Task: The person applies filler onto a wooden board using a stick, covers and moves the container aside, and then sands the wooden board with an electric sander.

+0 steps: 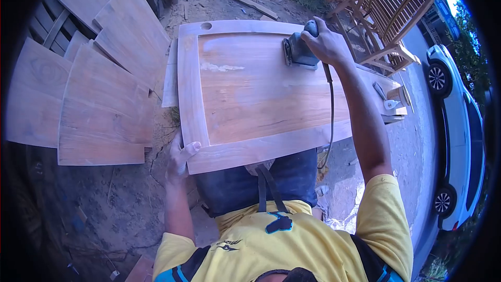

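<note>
A framed wooden cabinet door lies in front of me, with a recessed middle panel and a round hole near its far left corner. My right hand is wrapped round the top of an electric sander, which rests on the far right part of the panel. The sander's cord hangs down across the door past its near edge. At the near left corner, my left hand grips the door's frame, thumb on top and fingers underneath, partly hidden. A whitish patch marks the panel's far left area.
Several wooden panels lean and overlap on the left. On the right, a tub and a small white bottle stand beside the door. Slatted wooden chairs are at the far right, and a white car is parked beyond.
</note>
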Tool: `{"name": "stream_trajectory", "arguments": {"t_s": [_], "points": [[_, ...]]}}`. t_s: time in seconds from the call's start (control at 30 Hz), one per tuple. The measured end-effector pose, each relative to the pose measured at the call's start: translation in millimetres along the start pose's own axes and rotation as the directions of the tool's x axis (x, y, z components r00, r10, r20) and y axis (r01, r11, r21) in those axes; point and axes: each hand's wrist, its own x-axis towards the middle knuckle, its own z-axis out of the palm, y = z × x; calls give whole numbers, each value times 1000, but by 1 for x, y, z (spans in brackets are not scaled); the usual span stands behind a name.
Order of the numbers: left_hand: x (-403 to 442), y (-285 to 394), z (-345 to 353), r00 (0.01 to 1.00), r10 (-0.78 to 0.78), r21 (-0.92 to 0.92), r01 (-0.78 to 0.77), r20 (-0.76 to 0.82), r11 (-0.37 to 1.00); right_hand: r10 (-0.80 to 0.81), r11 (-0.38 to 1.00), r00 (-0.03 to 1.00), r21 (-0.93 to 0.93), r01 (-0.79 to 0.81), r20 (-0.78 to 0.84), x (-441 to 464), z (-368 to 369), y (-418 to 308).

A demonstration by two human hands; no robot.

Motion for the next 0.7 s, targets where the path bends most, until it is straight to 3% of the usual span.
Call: {"name": "stream_trajectory", "arguments": {"t_s": [0.13,0.23,0.27,0.33,0.4,0.47,0.6,0.7], "points": [[1,-6,-5,1000,3,-1,-3,-2,1000,-269,952,960,127,278,-83,-11,38,-92],[0,-9,-7,1000,-15,-44,16,7,999,-369,918,929,143,370,-36,-32,55,-144],[0,-9,-5,998,-23,-34,25,50,999,-471,853,878,209,479,-91,-31,69,-145],[-2,-8,-2,1000,24,-93,-24,-4,995,-405,889,914,247,386,30,-61,48,-147],[-2,-5,-1,1000,23,-61,-23,-3,998,-435,880,899,188,436,-49,-68,47,-122],[0,-7,-4,999,25,-32,-25,-26,999,-372,918,928,149,368,-5,-64,38,-86],[0,-11,-6,999,35,-23,-36,-28,999,-120,991,992,64,117,46,-44,7,0],[1,-11,-6,998,33,-21,-35,-47,999,-134,988,983,56,142,-122,-11,4,90]]}}
